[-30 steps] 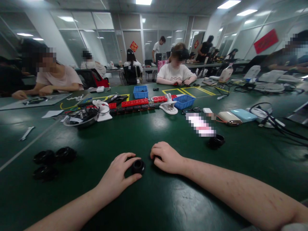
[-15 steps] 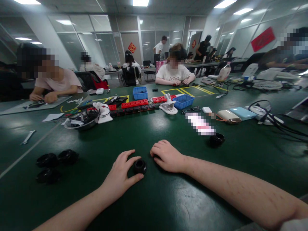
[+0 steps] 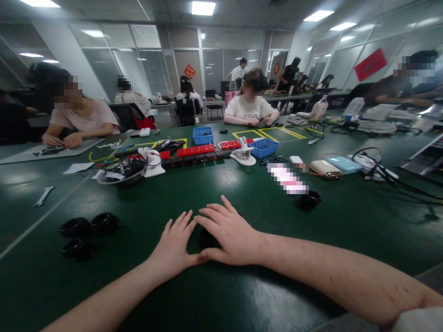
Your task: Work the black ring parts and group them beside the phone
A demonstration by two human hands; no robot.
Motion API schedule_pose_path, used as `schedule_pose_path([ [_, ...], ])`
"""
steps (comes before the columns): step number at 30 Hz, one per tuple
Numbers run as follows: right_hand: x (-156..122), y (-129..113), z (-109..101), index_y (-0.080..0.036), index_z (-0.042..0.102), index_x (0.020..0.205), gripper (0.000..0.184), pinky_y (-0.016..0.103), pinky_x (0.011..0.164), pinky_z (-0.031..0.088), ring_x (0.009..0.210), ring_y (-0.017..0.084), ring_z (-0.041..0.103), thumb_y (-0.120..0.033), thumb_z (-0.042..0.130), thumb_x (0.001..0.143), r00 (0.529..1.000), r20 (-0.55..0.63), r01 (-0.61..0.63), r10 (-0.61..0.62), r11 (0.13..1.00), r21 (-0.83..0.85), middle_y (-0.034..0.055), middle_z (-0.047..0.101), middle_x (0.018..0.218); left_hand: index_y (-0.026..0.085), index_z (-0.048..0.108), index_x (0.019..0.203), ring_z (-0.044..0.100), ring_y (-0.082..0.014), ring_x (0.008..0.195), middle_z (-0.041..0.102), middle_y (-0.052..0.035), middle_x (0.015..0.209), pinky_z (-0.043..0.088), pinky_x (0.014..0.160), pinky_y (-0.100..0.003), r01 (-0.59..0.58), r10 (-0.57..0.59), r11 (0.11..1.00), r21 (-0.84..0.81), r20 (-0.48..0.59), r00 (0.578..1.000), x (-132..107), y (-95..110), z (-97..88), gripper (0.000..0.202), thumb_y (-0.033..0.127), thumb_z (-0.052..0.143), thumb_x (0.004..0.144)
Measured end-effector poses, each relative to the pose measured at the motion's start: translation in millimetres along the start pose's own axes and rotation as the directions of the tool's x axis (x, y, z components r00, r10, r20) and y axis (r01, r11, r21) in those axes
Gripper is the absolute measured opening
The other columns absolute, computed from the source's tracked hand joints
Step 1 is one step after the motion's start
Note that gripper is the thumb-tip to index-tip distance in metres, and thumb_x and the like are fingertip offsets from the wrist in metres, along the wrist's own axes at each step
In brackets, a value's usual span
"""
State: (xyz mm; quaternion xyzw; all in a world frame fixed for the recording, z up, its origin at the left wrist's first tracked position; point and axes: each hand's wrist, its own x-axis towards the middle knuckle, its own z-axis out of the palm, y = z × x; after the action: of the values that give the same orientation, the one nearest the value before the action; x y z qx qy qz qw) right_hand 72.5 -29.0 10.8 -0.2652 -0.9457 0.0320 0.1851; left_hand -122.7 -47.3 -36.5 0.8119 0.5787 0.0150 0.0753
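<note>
My left hand (image 3: 175,244) lies flat on the green table (image 3: 242,184), fingers stretched forward and apart, holding nothing. My right hand (image 3: 230,233) is beside it with fingers spread, and the two thumbs touch. A small black ring-shaped part (image 3: 206,238) sits under my right palm, mostly hidden, with only a dark edge showing between the hands.
Three black rings (image 3: 90,224) lie at the left, another black ring (image 3: 310,199) at the right. Farther back are a red and black power strip (image 3: 194,150), blue bins (image 3: 264,146), a bowl of cables (image 3: 122,169), and power banks (image 3: 325,168). Other people sit around the table.
My right hand has opened from a loose fist and moved left over the black part. My left hand has let go of the part and flattened beside it.
</note>
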Motion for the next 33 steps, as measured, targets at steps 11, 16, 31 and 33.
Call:
schedule_pose_path([
  [11,34.5,-0.7,-8.7,-0.018,0.063,0.097,0.020,0.050,0.100,0.029,0.099,0.022,0.059,-0.023,0.061,0.078,0.910,0.414,0.052,-0.026,0.997,-0.053,0.0069,0.064,0.103,0.019,0.029,0.137,0.014,-0.0299,0.133,0.018,-0.0117,0.145,0.014,0.105,-0.053,0.035,-0.035,0.999,0.003,0.071,0.997,0.4,2.3,-4.2,0.093,0.069,0.055,0.063],
  [16,47.0,2.4,-12.2,-0.019,0.063,0.100,0.023,0.050,0.101,0.027,0.102,0.023,0.058,-0.024,0.062,0.077,0.874,0.486,0.037,0.006,0.996,-0.079,0.0075,0.063,0.107,0.018,0.029,0.137,0.014,-0.0302,0.133,0.017,-0.0116,0.145,0.014,0.105,-0.053,0.043,-0.045,0.999,0.016,0.094,0.995,0.5,4.7,-8.3,0.094,0.070,0.054,0.063],
  [31,81.1,50.2,-4.8,-0.014,0.054,0.107,0.027,0.039,0.081,0.047,0.095,0.019,0.056,-0.031,0.051,0.087,0.817,0.515,-0.164,0.260,0.960,-0.225,0.0068,0.057,0.106,0.021,0.023,0.139,0.012,-0.0324,0.133,0.014,-0.0113,0.146,0.013,0.104,-0.057,0.026,-0.024,1.000,-0.013,0.084,0.996,1.0,0.9,-5.0,0.097,0.076,0.047,0.063],
  [33,84.2,56.4,-4.1,-0.014,0.053,0.109,0.027,0.039,0.080,0.047,0.095,0.019,0.056,-0.031,0.051,0.087,0.805,0.516,-0.194,0.292,0.952,-0.236,0.0071,0.056,0.107,0.022,0.022,0.139,0.012,-0.0319,0.133,0.014,-0.0106,0.146,0.013,0.104,-0.057,0.030,-0.029,0.999,-0.011,0.091,0.995,1.1,0.9,-5.3,0.097,0.076,0.047,0.063],
])
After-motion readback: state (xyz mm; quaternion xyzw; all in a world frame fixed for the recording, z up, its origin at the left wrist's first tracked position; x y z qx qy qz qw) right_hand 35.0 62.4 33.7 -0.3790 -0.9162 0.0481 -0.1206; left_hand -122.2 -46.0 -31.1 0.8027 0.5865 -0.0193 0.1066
